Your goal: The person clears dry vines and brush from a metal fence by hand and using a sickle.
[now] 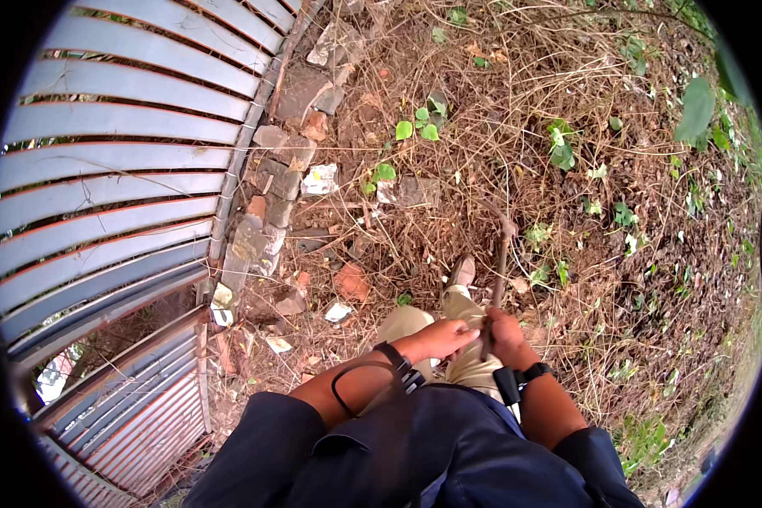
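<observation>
My right hand is closed around a brown wooden stick, which points away from me over the ground. The far end of the stick is knobbly and bends off to the left among dry stems. Just left of the stick is my left hand, with its fingers curled together. Whether anything is pinched in it is too small to tell. A dark band with a hanging loop circles my left wrist, and a dark strap with a black piece is on my right wrist.
A metal slatted fence runs along the left. Beside it lie stones and broken bricks. Dry stems and vines cover the ground, with green leaves among them. A large leaf hangs at upper right. My shoe stands near the stick.
</observation>
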`<act>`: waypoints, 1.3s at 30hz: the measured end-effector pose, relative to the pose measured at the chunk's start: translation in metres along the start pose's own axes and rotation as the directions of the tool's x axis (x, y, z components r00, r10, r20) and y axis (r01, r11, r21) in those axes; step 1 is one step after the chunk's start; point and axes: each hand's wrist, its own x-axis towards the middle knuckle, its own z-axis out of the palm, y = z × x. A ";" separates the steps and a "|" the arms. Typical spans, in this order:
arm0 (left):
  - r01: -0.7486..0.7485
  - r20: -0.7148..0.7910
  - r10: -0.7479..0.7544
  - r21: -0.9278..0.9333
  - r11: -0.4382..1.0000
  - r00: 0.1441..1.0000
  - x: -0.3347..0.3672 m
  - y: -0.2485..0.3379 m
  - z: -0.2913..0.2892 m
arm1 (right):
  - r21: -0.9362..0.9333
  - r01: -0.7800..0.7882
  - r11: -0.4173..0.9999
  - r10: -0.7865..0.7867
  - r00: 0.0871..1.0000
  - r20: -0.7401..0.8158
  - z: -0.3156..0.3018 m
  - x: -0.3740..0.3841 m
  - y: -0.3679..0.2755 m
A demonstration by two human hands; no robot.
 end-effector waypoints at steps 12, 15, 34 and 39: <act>0.196 -0.438 -0.067 0.255 0.947 0.897 0.059 0.062 -0.147 | -0.510 0.110 0.853 -0.229 0.957 -0.178 -0.052 0.033 -0.035; 0.226 -0.469 -0.154 0.099 0.969 0.869 0.077 0.065 -0.197 | -0.401 0.031 0.916 -0.108 0.979 -0.171 -0.043 0.044 -0.043; 0.278 -0.452 -0.136 0.264 0.924 0.882 0.155 0.024 -0.312 | 0.153 0.072 0.986 -0.070 0.997 -0.019 0.172 0.243 -0.101; 0.222 -0.457 0.060 0.538 0.813 0.887 0.178 0.047 -0.309 | 0.111 0.000 0.994 -0.006 0.999 0.050 0.166 0.227 -0.083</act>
